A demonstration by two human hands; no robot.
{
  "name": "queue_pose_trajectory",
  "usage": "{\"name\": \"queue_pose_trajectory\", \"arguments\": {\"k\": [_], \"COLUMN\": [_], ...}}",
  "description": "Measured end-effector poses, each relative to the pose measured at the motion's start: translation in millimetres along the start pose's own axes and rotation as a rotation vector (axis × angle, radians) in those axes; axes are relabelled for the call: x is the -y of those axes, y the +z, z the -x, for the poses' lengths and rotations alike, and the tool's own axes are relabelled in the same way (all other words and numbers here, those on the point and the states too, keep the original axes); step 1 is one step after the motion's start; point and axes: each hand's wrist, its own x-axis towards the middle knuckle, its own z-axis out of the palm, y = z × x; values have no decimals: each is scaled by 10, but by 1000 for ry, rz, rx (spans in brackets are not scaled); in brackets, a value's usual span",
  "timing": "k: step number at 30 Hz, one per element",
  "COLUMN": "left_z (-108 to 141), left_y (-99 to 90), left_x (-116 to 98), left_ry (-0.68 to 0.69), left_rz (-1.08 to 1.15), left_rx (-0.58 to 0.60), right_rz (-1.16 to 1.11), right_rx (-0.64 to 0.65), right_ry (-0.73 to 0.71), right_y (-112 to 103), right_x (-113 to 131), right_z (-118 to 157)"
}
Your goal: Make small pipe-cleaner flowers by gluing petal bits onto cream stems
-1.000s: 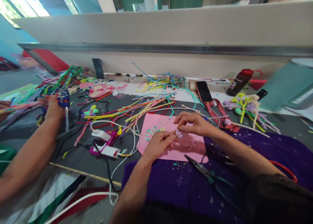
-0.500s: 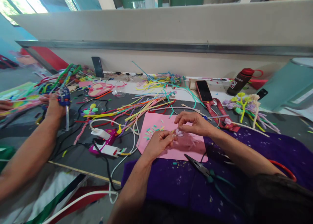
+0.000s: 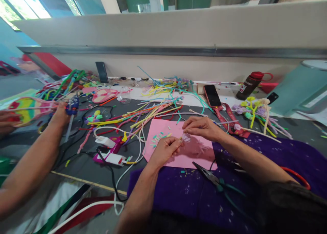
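A small lilac flower (image 3: 186,137) was held above the pink sheet (image 3: 157,127), inside its edges, pinched narrowly at its yellow end between the thumb and forefinger of the left hand (image 3: 165,151). The fingers of the right hand (image 3: 200,128) were curled close together at the flower's far side; whether it was touched by them could not be told. Between the left hand and the sheet's left edge, cut pieces (image 3: 157,138) were scattered, narrowing the room there. Along the near edge, the sheet was met by purple cloth (image 3: 173,188), and its near right corner was bordered by needle-nose pliers (image 3: 218,183). Beyond the far edge, the space was crowded by pipe cleaners (image 3: 153,112). To the left, a white cable (image 3: 141,135) was looped beside the sheet, with a magenta power strip (image 3: 116,145) set farther out. A glue gun (image 3: 72,106) was held by a co-worker, well apart.
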Motion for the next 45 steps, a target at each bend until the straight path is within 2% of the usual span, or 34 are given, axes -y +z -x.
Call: {"name": "queue_pose_trajectory", "arguments": {"k": [4, 7, 11, 16, 19, 24, 26, 33, 37, 45], "left_z": [6, 12, 9, -12, -23, -40, -50, -79, -68, -49], "left_y": [-12, -40, -75, -76, -68, -64, -52, 47, 55, 28], "left_x": [-25, -29, -22, -14, -20, -2, 20, 68, 47, 42], "left_ry": [-31, -59, -94, -81, -41, 12, 19, 25, 34, 11], "left_rz": [208, 380, 552, 680, 701, 685, 671, 656, 637, 638], "left_rx": [-24, -29, -45, -45, -102, -252, -284, -221, -176, -159], "right_rz": [-58, -123, -273, -369, -375, -402, -437, -611, -652, -635], "right_rx": [-151, -211, -174, -74, -49, -133, -127, -1, -4, 19], "right_ry": [53, 155, 302, 360, 390, 417, 426, 460, 459, 471], "right_y": [-1, 47, 171, 344, 419, 466, 488, 663, 685, 676], "right_x": [19, -20, -55, -11, -40, -133, -128, -31, -38, -43], "right_z": [-9, -10, -9, -2, 10, 16, 13, 41, 64, 66]}}
